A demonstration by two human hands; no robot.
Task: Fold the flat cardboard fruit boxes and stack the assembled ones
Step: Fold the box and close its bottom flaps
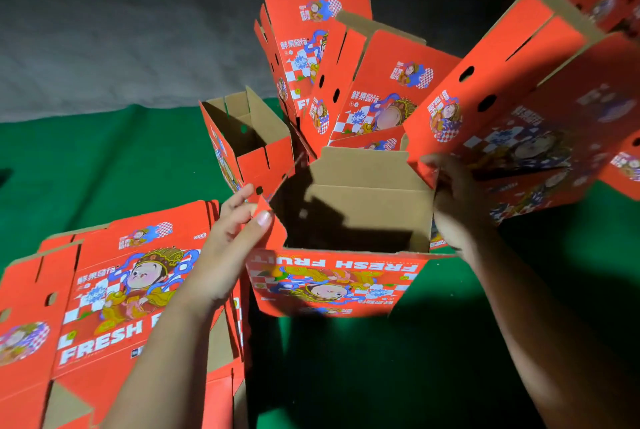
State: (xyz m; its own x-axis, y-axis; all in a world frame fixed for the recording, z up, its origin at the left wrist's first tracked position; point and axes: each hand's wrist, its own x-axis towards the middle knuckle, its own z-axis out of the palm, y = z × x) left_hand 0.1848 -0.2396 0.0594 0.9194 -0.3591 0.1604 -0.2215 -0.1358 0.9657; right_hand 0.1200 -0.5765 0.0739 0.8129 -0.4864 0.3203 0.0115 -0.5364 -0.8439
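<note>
Trouble could come if the left hand (227, 241), pinching a side flap, let go: the half-made box (341, 255) on the green floor (86, 165) would spring open. The right hand (457, 206) gripped the other flap. One flat pile (104, 307) lay nearest (about four folded boxes (363, 82) stood behind).

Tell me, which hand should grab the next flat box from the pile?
Probably the left hand. It pinches the open box right beside the flat stack; the right hand is across the box, farther away.
</note>
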